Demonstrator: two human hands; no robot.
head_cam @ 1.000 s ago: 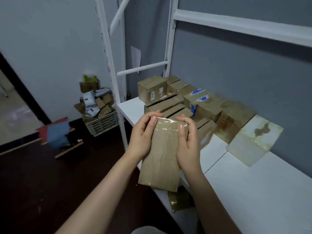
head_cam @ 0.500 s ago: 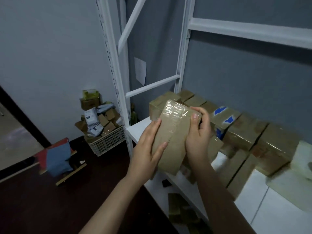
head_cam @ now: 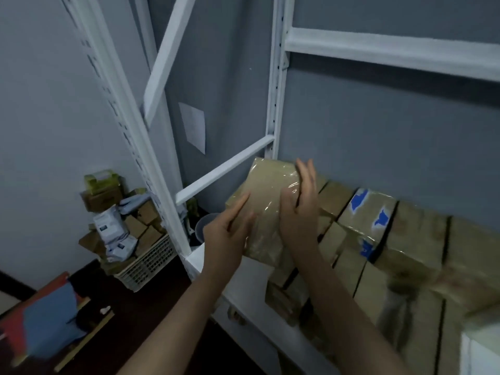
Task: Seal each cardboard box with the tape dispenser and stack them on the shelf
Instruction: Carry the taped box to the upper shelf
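Note:
A brown cardboard box (head_cam: 266, 190) wrapped in clear tape is tilted up over the left end of the row of sealed boxes (head_cam: 411, 239) on the white shelf (head_cam: 198, 259). My left hand (head_cam: 224, 234) lies with straight fingers against the box's lower left side. My right hand (head_cam: 300, 209) presses its right side, fingers straight and pointing up, thumb on the front face. The box's lower edge is hidden by my hands, so whether it rests on the boxes below is unclear. No tape dispenser is in view.
White shelf uprights (head_cam: 274, 104) and a slanted brace (head_cam: 224, 169) stand close behind and left of the box. An upper shelf rail (head_cam: 392, 52) runs overhead. A white basket (head_cam: 148, 262) full of small boxes and packets sits on the dark floor at left.
Both hands carried the box up and away to the shelf's left end. Their fingers have straightened from a curled grip to lying flat against its sides. The view moved closer.

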